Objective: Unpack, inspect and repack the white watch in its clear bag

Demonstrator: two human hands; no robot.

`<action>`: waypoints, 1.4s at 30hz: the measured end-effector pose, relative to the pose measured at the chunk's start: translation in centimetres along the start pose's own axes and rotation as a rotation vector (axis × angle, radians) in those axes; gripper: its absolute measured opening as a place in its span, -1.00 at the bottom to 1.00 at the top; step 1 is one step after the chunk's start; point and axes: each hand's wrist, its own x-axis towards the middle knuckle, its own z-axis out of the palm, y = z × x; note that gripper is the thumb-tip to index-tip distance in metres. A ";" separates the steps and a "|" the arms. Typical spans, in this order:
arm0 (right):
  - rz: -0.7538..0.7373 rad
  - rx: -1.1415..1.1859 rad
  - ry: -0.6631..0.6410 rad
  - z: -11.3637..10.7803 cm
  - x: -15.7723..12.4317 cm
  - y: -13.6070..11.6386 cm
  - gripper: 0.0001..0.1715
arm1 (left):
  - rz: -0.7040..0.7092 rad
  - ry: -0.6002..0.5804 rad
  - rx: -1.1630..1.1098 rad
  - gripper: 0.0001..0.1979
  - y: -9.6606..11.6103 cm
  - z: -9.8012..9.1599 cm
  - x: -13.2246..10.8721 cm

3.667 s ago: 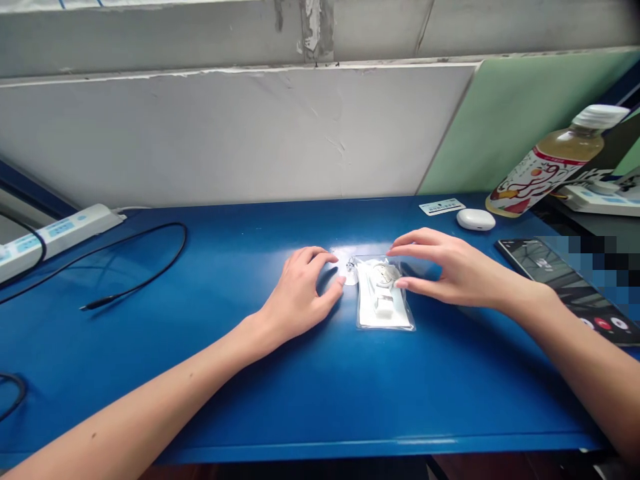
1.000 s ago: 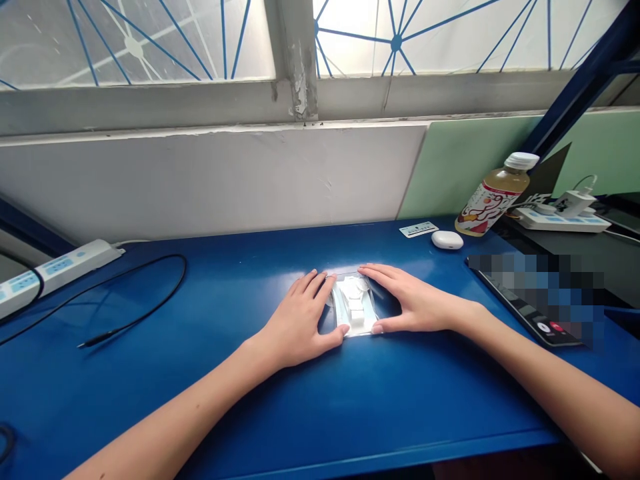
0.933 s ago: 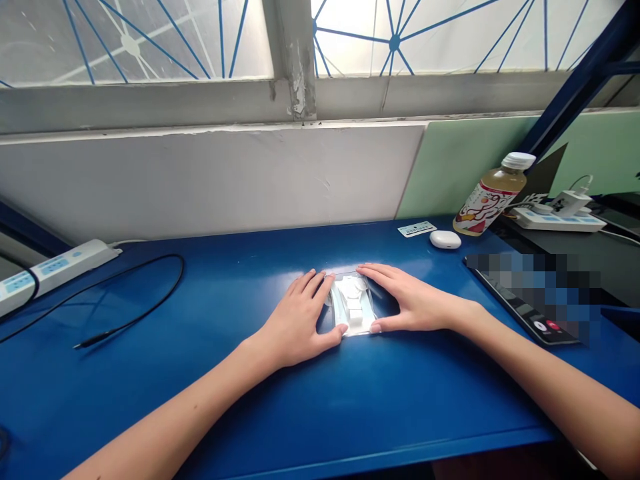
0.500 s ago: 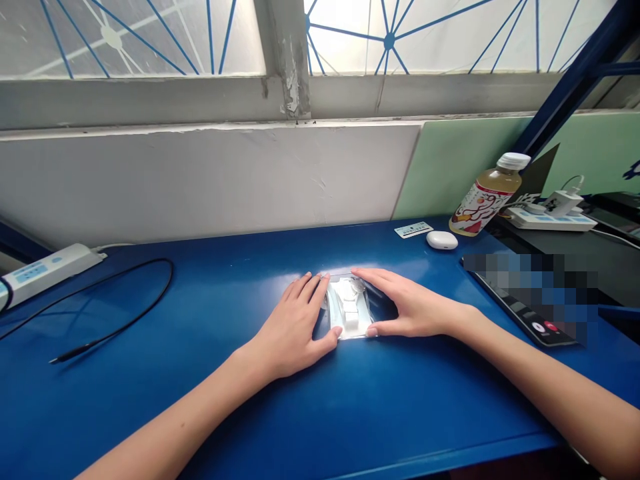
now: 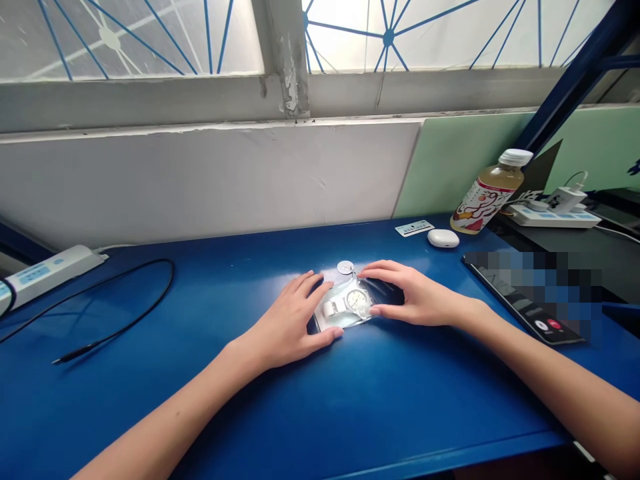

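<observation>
A wristwatch (image 5: pixel 357 299) with a round pale dial and light strap lies inside a clear plastic bag (image 5: pixel 323 325) on the blue table. Just beyond the bag's top edge is a round silvery tag (image 5: pixel 345 267). My left hand (image 5: pixel 293 320) rests on the table at the bag's left side, fingers spread and thumb stretched along its near edge. On the other side, my right hand (image 5: pixel 413 293) curves at the bag's right end, thumb and fingers apart, fingertips at its edge. Whether those fingertips press on the plastic is hard to make out.
Back right stand a drink bottle (image 5: pixel 487 193), a white earbud case (image 5: pixel 443 238) and a small card (image 5: pixel 414 228). A phone (image 5: pixel 525 300) lies by my right forearm. On the left are a power strip (image 5: pixel 55 267) and a black cable (image 5: pixel 135 320).
The bag has turned, so its long side now lies more sideways. The watch dial and round tag have come into view. My right hand has shifted slightly away.
</observation>
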 end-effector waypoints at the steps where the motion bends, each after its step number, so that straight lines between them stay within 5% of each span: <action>1: -0.007 -0.023 -0.027 0.0 0.0 0.1 -0.29 | 0.008 -0.010 -0.003 -0.21 -0.2 0.0 0.0; 17: -0.038 -0.176 -0.091 -0.7 -0.3 0.1 -0.08 | 0.001 0.046 0.003 -0.31 -0.9 0.3 0.2; 24: -0.209 -0.085 0.064 0.0 0.0 -0.5 -0.65 | 0.044 0.095 -0.069 -0.45 -1.1 0.3 0.1; 29: -0.023 0.181 0.251 0.4 0.1 -1.2 -0.77 | 0.109 0.277 -0.210 -0.56 -0.8 0.3 0.1; 33: 0.179 0.362 0.260 0.5 0.2 -1.5 -0.72 | 0.132 0.410 -0.236 -0.72 -0.6 0.6 0.4; 39: 0.256 0.470 0.157 0.8 0.4 -1.6 -0.69 | 0.123 0.423 -0.308 -0.52 -0.7 0.9 0.3; 42: 0.236 0.365 0.157 1.1 0.5 -1.3 -0.72 | 0.128 0.375 -0.269 -0.59 -0.7 0.8 0.4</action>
